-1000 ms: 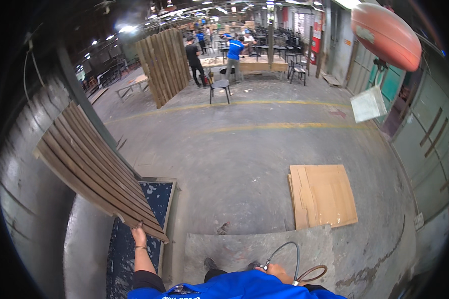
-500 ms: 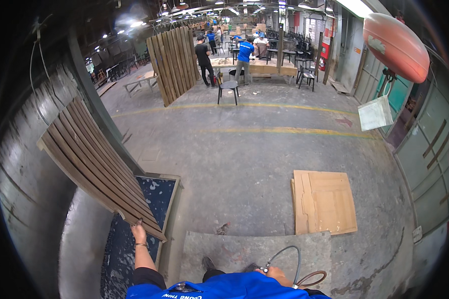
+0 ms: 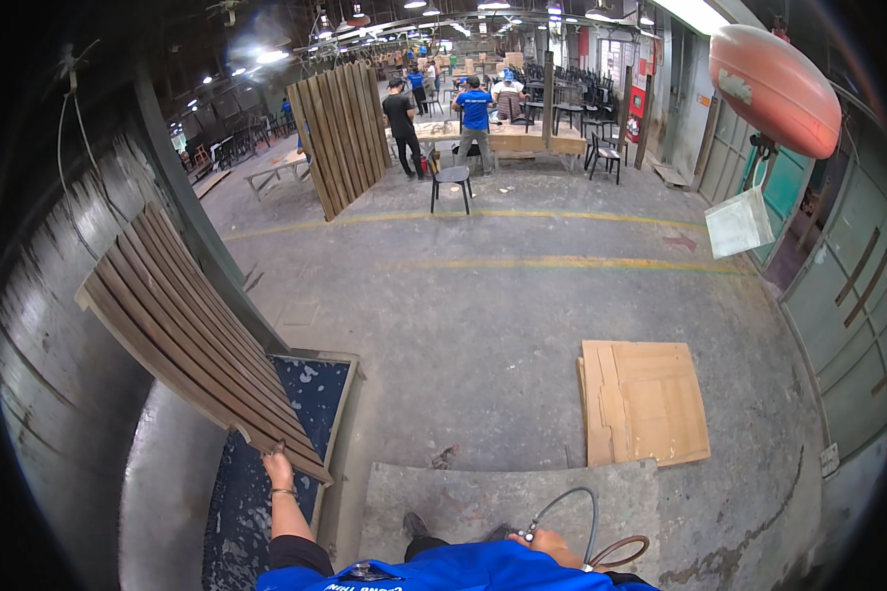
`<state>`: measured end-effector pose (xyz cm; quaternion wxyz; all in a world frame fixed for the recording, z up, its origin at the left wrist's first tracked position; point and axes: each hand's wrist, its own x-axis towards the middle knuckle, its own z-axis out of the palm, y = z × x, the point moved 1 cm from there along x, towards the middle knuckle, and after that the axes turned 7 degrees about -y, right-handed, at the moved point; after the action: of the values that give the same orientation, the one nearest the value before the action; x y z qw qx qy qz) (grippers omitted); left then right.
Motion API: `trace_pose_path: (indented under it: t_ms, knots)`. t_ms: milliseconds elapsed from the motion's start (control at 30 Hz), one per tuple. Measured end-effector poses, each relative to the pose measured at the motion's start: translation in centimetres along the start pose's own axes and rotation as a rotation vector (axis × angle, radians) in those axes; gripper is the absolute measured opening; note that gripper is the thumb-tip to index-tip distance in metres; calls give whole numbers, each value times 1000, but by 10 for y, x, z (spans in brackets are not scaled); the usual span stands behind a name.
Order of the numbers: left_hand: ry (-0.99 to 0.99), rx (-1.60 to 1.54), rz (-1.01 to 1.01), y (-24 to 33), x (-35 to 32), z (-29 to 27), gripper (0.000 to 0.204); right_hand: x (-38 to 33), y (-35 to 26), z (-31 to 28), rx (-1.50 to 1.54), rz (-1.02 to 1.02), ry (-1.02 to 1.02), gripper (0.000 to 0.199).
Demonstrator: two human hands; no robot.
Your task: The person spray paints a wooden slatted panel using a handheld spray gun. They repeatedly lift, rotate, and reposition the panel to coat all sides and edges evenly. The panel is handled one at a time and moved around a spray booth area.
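My left hand [image 3: 278,467] grasps the near edge of a slatted panel [image 3: 195,333] (brown, ridged, wood-like) slanting away leftward; concrete floor [image 3: 463,355] gives room to its right. My right hand [image 3: 552,545] clasps an arching grey hose [image 3: 594,517].

A furniture workshop: yellow lines [image 3: 532,263] cross the concrete floor [image 3: 463,335], people [image 3: 474,113] stand at a long wooden workbench [image 3: 537,143], black chairs [image 3: 452,175] stand around, and pendant lamps [image 3: 358,19] hang overhead
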<state>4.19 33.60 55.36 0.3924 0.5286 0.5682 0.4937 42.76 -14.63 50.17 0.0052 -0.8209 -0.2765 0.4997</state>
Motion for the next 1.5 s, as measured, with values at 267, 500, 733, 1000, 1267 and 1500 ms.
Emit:
trace_pose_path:
  t_ms: [267,500,733,1000,1267,1500]
  knots:
    - [-68,-8,-25,10,-7,1,49,-2,-1,-5,-8,4,-10,87]
    - [-8,-36,-3,12,-10,3,44,-7,-3,-9,-10,-3,-2,86]
    - [-80,52,-28,7,-7,-5,54,-11,-5,-13,3,2,6,84]
    - [-47,51,-23,5,-6,-6,53,-1,-4,-13,-11,-2,-17,85]
    - [-61,-6,-46,10,-10,-7,53,1,-4,-19,-37,-9,-37,86]
    - [-44,-33,-81,14,-11,-3,55,5,-3,-18,-35,13,-50,88]
